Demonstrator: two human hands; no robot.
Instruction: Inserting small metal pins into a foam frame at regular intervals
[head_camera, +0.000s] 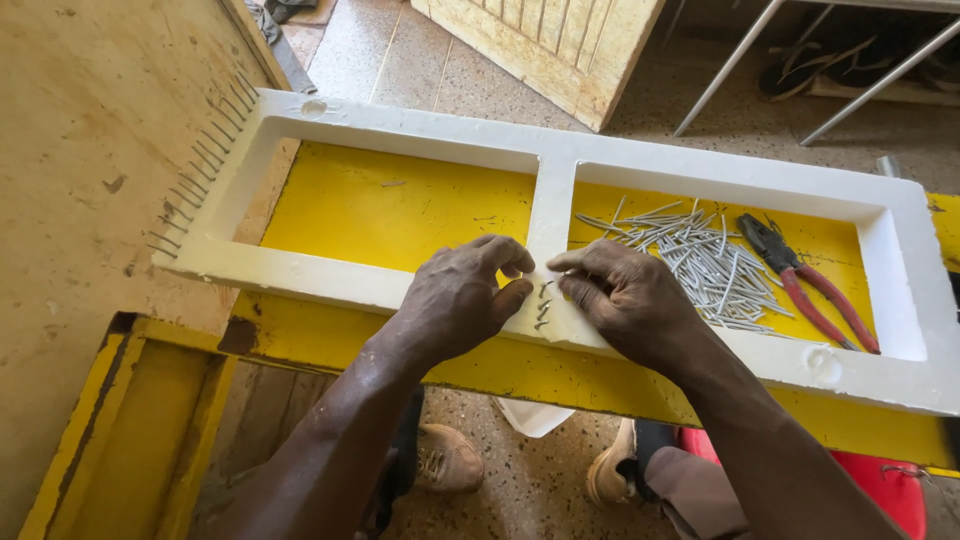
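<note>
Fingers (520, 292) pinch nails (543, 303) stuck upright in white foam frame (552, 215).

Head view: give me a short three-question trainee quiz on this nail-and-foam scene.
1. True or false: the pliers lie in the right compartment of the foam frame.
2. Where is the loose nail pile? A) left compartment B) right compartment C) floor
3. What stands in the foam between the left hand and right hand?

Key: 1 true. 2 B. 3 a few bent nails.
</note>
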